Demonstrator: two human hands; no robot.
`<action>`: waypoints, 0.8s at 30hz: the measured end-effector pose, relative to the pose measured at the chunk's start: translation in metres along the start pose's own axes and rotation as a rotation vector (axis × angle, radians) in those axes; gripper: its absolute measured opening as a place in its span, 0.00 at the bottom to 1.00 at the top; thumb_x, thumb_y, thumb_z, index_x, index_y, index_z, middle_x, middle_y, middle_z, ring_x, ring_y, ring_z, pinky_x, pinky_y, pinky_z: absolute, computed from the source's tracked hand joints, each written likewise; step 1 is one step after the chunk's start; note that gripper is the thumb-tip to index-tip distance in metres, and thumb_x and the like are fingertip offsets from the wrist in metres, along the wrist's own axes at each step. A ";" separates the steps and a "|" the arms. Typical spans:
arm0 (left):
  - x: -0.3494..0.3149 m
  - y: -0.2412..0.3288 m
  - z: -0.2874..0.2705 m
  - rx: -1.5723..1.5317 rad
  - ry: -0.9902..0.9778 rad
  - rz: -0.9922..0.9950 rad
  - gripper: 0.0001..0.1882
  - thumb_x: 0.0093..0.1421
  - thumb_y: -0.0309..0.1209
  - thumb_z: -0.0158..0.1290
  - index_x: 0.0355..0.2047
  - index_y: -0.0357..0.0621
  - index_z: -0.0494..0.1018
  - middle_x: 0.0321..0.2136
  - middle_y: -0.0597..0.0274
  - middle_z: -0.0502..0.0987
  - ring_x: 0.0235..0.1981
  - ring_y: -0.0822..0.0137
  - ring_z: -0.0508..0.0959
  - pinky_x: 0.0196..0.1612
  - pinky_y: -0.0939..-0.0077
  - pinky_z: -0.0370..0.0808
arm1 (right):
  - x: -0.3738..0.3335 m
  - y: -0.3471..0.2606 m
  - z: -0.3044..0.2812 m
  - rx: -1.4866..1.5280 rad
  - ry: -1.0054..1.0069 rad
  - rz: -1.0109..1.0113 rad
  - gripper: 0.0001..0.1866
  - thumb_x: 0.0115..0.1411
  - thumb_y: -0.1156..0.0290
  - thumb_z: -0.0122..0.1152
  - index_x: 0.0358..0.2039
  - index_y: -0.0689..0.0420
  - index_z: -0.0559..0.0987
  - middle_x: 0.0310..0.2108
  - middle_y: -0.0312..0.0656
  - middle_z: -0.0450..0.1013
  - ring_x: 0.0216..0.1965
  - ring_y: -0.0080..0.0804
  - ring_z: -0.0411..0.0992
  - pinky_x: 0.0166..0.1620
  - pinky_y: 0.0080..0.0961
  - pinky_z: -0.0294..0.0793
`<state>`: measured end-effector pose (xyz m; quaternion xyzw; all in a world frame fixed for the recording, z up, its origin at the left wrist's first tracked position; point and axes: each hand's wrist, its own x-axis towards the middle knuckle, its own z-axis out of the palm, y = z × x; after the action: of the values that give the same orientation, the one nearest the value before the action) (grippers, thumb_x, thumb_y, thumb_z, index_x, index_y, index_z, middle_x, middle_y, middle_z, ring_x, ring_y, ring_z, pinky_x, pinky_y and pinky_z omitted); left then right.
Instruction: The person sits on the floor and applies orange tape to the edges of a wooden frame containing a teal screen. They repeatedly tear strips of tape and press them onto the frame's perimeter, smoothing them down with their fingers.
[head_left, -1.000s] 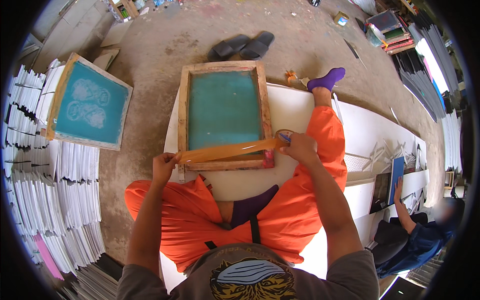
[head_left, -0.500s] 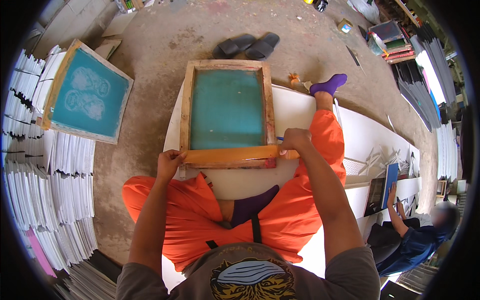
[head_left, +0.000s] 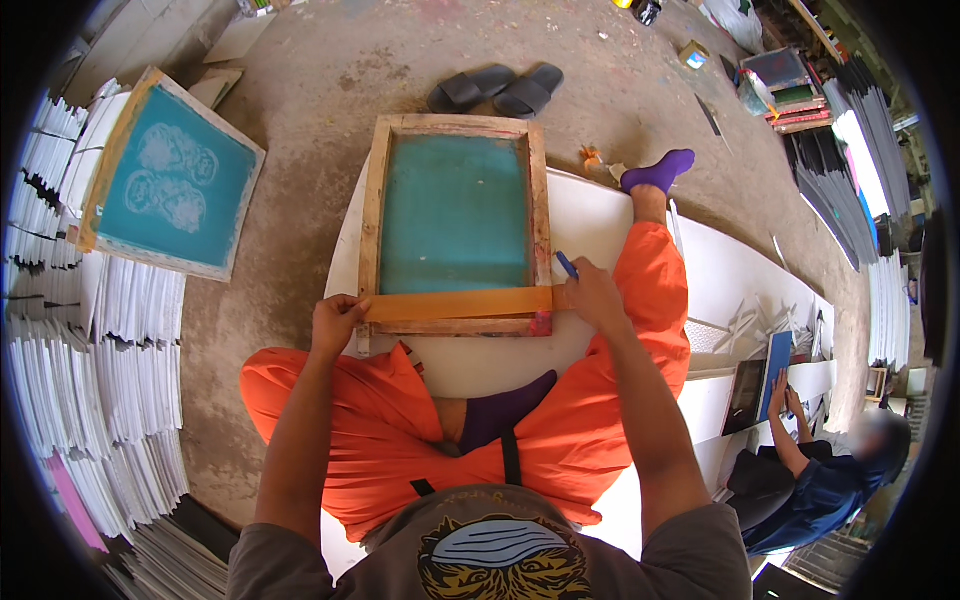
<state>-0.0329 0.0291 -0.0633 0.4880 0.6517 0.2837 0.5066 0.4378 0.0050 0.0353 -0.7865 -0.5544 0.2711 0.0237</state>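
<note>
A wooden-framed printing screen [head_left: 455, 215] with teal mesh lies in front of me. A strip of orange-brown tape [head_left: 455, 304] stretches across its near end. My left hand [head_left: 338, 322] pinches the strip's left end just outside the frame. At the right end, my right hand [head_left: 597, 297] is closed around a slim blue tool [head_left: 566, 264], either a pen or a cutter, its tip pointing up and left. That hand is also at the tape's end; its fingertips are partly hidden.
White board [head_left: 600, 215] lies under the screen. A second teal screen [head_left: 180, 185] leans on stacked white sheets [head_left: 75, 375] at left. Black slippers [head_left: 498, 90] sit beyond the frame. At right, a person [head_left: 820, 490] handles a blue panel [head_left: 777, 362]. My purple-socked foot [head_left: 658, 172] extends rightward.
My right hand has turned and shifted slightly, so more of the blue tool shows. Orange tape that hung beyond that hand is out of sight. My left hand stays at the strip's left end.
</note>
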 end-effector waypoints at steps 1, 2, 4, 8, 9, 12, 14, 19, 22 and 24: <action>-0.001 0.002 0.001 -0.006 -0.001 -0.002 0.15 0.65 0.34 0.69 0.38 0.29 0.83 0.26 0.61 0.84 0.26 0.76 0.80 0.32 0.78 0.76 | -0.011 0.003 0.003 0.094 0.000 -0.018 0.20 0.68 0.65 0.58 0.58 0.60 0.77 0.44 0.62 0.82 0.47 0.67 0.80 0.51 0.61 0.78; -0.001 0.005 0.002 -0.012 -0.003 -0.002 0.15 0.65 0.34 0.69 0.38 0.29 0.83 0.26 0.61 0.84 0.26 0.76 0.80 0.32 0.79 0.76 | -0.023 0.006 0.011 0.132 0.062 -0.050 0.20 0.69 0.66 0.57 0.59 0.60 0.76 0.44 0.62 0.81 0.47 0.68 0.80 0.52 0.61 0.78; -0.002 0.010 0.003 0.019 -0.002 0.003 0.15 0.65 0.34 0.69 0.38 0.29 0.83 0.25 0.61 0.84 0.25 0.76 0.79 0.31 0.79 0.76 | -0.042 0.010 0.035 0.208 0.185 -0.113 0.20 0.70 0.67 0.55 0.60 0.60 0.76 0.43 0.64 0.81 0.47 0.69 0.79 0.52 0.61 0.77; 0.000 0.006 0.002 0.027 0.003 0.016 0.16 0.65 0.35 0.69 0.38 0.29 0.83 0.25 0.61 0.83 0.25 0.76 0.79 0.31 0.79 0.75 | -0.050 0.009 0.062 0.217 0.170 -0.056 0.18 0.69 0.70 0.60 0.57 0.60 0.78 0.45 0.62 0.80 0.48 0.67 0.79 0.52 0.56 0.79; 0.001 0.004 0.001 0.030 0.004 0.014 0.16 0.65 0.35 0.69 0.38 0.29 0.83 0.25 0.61 0.83 0.25 0.76 0.79 0.31 0.78 0.75 | -0.050 0.006 0.065 0.217 0.157 -0.043 0.18 0.69 0.71 0.60 0.57 0.60 0.78 0.45 0.62 0.80 0.48 0.67 0.79 0.51 0.56 0.79; 0.001 0.008 0.003 0.021 0.001 0.014 0.16 0.66 0.35 0.68 0.37 0.29 0.83 0.25 0.62 0.83 0.25 0.76 0.79 0.31 0.78 0.75 | -0.047 0.006 0.071 0.202 0.133 -0.033 0.18 0.68 0.72 0.59 0.58 0.60 0.78 0.46 0.62 0.80 0.48 0.67 0.79 0.51 0.56 0.79; 0.000 0.009 0.003 0.006 0.002 0.014 0.16 0.66 0.34 0.68 0.38 0.29 0.84 0.25 0.62 0.83 0.25 0.76 0.79 0.31 0.79 0.75 | -0.046 0.002 0.071 0.208 0.134 -0.043 0.19 0.68 0.72 0.58 0.58 0.60 0.78 0.46 0.62 0.80 0.48 0.66 0.79 0.51 0.56 0.79; 0.000 0.011 0.004 0.017 0.007 0.015 0.15 0.66 0.34 0.68 0.38 0.29 0.84 0.26 0.62 0.84 0.26 0.76 0.79 0.32 0.78 0.75 | -0.047 -0.004 0.070 0.242 0.172 -0.041 0.19 0.68 0.73 0.57 0.59 0.57 0.79 0.46 0.62 0.80 0.47 0.66 0.79 0.51 0.56 0.79; 0.002 0.008 0.003 0.029 0.015 0.026 0.16 0.66 0.35 0.68 0.39 0.29 0.85 0.26 0.61 0.85 0.26 0.76 0.80 0.32 0.78 0.76 | -0.047 -0.010 0.065 0.221 0.145 -0.040 0.20 0.69 0.71 0.56 0.60 0.56 0.78 0.45 0.61 0.81 0.47 0.66 0.80 0.51 0.57 0.79; 0.003 0.006 0.003 0.035 0.019 0.032 0.16 0.66 0.35 0.68 0.39 0.29 0.85 0.26 0.60 0.85 0.27 0.75 0.80 0.33 0.77 0.76 | -0.046 -0.015 0.062 0.123 0.064 0.022 0.21 0.71 0.66 0.54 0.62 0.54 0.77 0.46 0.60 0.81 0.49 0.65 0.80 0.52 0.58 0.79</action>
<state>-0.0284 0.0340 -0.0604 0.5045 0.6534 0.2848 0.4873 0.3859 -0.0462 0.0063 -0.7978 -0.5270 0.2797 0.0868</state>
